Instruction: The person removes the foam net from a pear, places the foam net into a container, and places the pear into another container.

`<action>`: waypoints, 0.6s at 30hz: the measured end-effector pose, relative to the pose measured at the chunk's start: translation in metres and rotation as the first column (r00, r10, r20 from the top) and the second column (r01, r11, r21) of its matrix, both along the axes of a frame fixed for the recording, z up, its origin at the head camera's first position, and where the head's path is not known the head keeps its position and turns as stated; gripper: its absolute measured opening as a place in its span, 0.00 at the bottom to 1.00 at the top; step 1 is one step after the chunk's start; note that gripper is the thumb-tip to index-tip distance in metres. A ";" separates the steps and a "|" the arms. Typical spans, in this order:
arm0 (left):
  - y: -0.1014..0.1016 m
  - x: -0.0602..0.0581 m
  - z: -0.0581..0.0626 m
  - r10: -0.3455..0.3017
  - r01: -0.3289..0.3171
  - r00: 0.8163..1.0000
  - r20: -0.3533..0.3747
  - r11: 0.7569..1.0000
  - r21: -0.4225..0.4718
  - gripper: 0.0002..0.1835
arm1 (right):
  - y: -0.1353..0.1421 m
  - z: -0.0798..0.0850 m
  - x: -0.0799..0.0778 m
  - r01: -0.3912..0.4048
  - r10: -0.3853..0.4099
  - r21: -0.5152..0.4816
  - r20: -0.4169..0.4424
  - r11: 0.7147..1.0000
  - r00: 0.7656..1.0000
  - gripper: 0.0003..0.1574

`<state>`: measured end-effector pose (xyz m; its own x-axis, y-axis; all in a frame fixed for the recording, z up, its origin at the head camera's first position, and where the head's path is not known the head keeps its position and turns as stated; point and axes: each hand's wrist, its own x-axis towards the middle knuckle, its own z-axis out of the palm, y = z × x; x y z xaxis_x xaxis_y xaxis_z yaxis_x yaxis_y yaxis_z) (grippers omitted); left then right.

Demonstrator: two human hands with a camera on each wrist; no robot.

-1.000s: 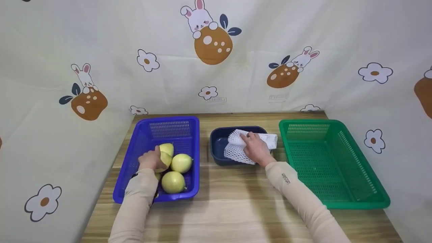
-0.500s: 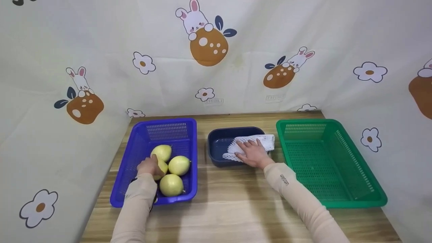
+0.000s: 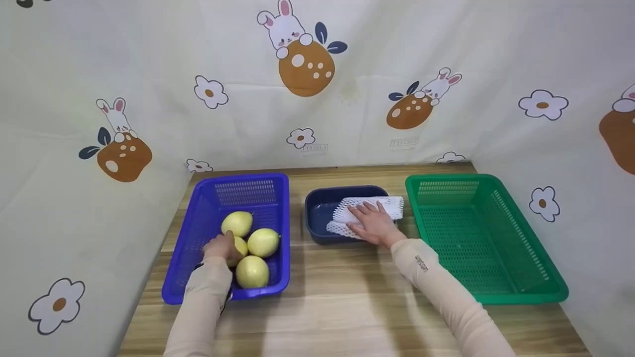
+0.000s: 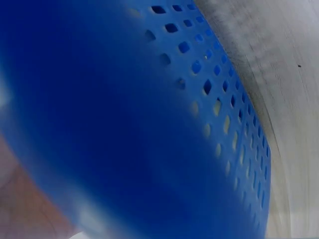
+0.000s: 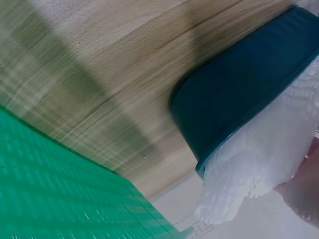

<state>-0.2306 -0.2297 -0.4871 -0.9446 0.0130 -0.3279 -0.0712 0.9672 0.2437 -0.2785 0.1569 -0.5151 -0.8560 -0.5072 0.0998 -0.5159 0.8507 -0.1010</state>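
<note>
In the head view, my left hand [image 3: 222,247] reaches into the blue basket [image 3: 171,277], its fingers curled over a yellow-green pear [image 3: 240,246]; the hand covers part of that fruit. More pears lie close by: a far pear [image 3: 237,224], a right pear [image 3: 263,242] and a near pear [image 3: 252,272]. My right hand [image 3: 375,225] rests with spread fingers on white foam fruit netting [image 3: 394,206] in a small navy box [image 3: 317,213]. The netting overhangs the box's right end. The left wrist view shows mostly the basket's perforated wall [image 4: 199,64].
A green basket [image 3: 466,248] stands on the right of the wooden table [image 3: 322,307]. Behind and at both sides hangs a pale curtain [image 3: 347,124] printed with rabbits and flowers. The navy box sits between the two baskets.
The right hand has gone from pointing fingers to lying spread on the netting, which is pressed lower. The left hand and its pear have shifted slightly nearer; the view has tilted a little.
</note>
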 end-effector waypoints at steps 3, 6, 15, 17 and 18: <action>-0.002 -0.002 -0.001 0.002 -0.002 1.000 -0.004 1.000 -0.006 0.35 | 0.001 0.004 -0.001 -0.009 0.007 -0.033 -0.054 0.999 0.999 0.33; -0.002 -0.005 0.001 0.001 -0.001 1.000 -0.014 1.000 -0.008 0.32 | 0.004 0.013 -0.002 -0.007 -0.002 -0.085 -0.102 0.996 0.995 0.31; 0.019 -0.013 0.032 -0.034 0.034 0.997 -0.066 0.999 0.007 0.37 | 0.028 0.057 -0.001 -0.017 -0.105 -0.377 -0.301 0.926 0.948 0.23; 0.026 -0.010 0.041 -0.047 0.049 0.990 -0.132 0.999 0.013 0.37 | 0.037 0.068 0.006 -0.028 -0.136 -0.444 -0.334 0.896 0.933 0.22; 0.030 -0.007 0.045 -0.054 0.058 0.982 -0.180 0.998 0.018 0.36 | 0.041 0.073 0.011 -0.036 -0.150 -0.474 -0.347 0.880 0.926 0.22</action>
